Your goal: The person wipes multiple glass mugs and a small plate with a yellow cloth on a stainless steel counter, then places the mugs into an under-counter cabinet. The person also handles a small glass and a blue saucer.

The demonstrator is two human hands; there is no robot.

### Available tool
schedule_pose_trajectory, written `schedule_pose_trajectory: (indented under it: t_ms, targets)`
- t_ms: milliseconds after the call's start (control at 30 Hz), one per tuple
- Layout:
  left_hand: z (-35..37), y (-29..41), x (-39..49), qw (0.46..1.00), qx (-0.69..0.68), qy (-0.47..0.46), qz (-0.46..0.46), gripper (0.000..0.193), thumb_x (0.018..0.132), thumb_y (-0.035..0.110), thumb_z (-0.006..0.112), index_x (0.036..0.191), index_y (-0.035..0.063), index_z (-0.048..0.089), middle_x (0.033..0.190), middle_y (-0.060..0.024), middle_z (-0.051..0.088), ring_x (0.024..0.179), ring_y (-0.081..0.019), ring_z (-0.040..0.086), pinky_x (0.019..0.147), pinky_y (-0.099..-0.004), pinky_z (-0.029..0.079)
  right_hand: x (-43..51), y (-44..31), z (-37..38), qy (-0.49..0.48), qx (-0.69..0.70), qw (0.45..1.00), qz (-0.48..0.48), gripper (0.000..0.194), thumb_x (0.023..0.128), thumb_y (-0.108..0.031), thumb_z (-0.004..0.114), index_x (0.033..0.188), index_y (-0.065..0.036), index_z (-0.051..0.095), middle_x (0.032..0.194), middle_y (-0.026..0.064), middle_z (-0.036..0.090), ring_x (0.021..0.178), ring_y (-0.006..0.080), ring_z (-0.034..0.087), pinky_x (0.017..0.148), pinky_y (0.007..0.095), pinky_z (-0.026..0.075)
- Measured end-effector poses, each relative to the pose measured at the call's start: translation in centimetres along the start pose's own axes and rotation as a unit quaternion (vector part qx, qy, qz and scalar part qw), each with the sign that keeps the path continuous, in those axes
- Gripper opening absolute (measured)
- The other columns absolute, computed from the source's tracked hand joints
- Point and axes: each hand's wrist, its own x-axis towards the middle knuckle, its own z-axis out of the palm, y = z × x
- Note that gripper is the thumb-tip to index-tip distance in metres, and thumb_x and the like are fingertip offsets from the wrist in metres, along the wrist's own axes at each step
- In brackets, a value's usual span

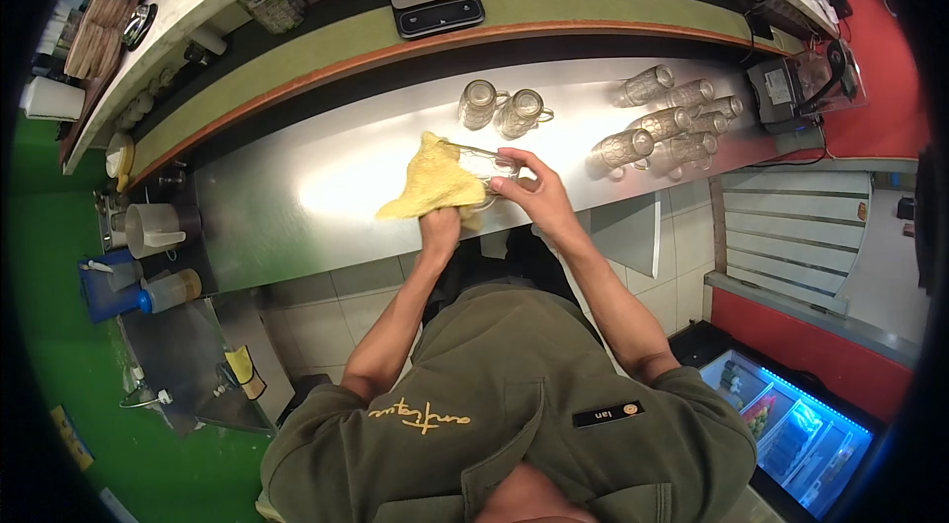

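Note:
A glass mug (pixel 485 163) lies tilted sideways between my hands above the steel counter (pixel 259 226). My right hand (pixel 535 189) grips it near its base end with thumb and fingers. A yellow cloth (pixel 437 182) covers the mug's other end, and my left hand (pixel 440 226) is in the cloth there, its fingers mostly hidden. Just beyond, two upside-down glass mugs (pixel 480 105) stand side by side. Several more glass mugs (pixel 662 124) stand grouped at the right of the counter.
A kitchen scale (pixel 437 15) sits on the green shelf (pixel 563 8) behind the counter. A dark machine (pixel 778 94) stands at the counter's right end. Plastic jugs (pixel 156 230) are at the left. A lit display case (pixel 793 423) is at lower right.

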Motion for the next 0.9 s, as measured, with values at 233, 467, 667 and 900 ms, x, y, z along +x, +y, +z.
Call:
schedule_pose_trajectory:
  t_ms: [233,467,667,900]
  targets:
    - [-2.3,1.0,-1.6,0.986,0.014,-0.102,0.131,0.021,0.107,0.006,0.055,0.122,-0.0021,0.066,0.114,-0.0128,0.072,0.104,-0.0271,0.069,0.09,-0.0387,0.056,0.5,-0.3,-0.1,-0.033,-0.087,0.973,0.213,0.063,0.109,-0.057,0.051,0.136,0.0,0.057,0.088,0.0117,0.064,0.045,0.0168,0.053,0.044,0.035,0.048]
    - [-3.0,3.2,2.0,0.826,-0.357,-0.16,-0.406,0.041,0.117,0.033,0.037,0.14,0.0026,0.053,0.129,-0.0123,0.065,0.116,-0.0254,0.068,0.1,-0.0473,0.059,0.5,-1.1,-1.0,-0.106,-0.399,0.873,-0.261,0.054,0.096,-0.042,0.076,0.131,-0.003,0.064,0.099,0.0139,0.067,0.076,0.0241,0.068,0.07,0.0391,0.056]
    - [-1.4,2.7,-0.6,0.985,-0.092,-0.122,-0.082,0.03,0.113,0.019,0.045,0.129,-0.0011,0.061,0.121,-0.0136,0.069,0.109,-0.0259,0.069,0.096,-0.0394,0.056,0.8,0.2,-0.8,0.03,-0.107,0.991,0.077,0.038,0.107,-0.042,0.061,0.117,-0.005,0.062,0.07,0.0014,0.054,0.055,0.0141,0.058,0.049,0.0324,0.045]
    - [-2.5,0.9,0.1,0.975,-0.123,-0.116,-0.147,0.027,0.111,0.016,0.047,0.124,-0.0013,0.064,0.12,-0.0153,0.07,0.111,-0.0227,0.066,0.098,-0.0402,0.054,1.0,0.5,0.4,0.011,-0.275,0.961,0.012,0.046,0.107,-0.046,0.06,0.123,-0.003,0.061,0.077,0.0087,0.062,0.067,0.0178,0.061,0.063,0.0332,0.05]
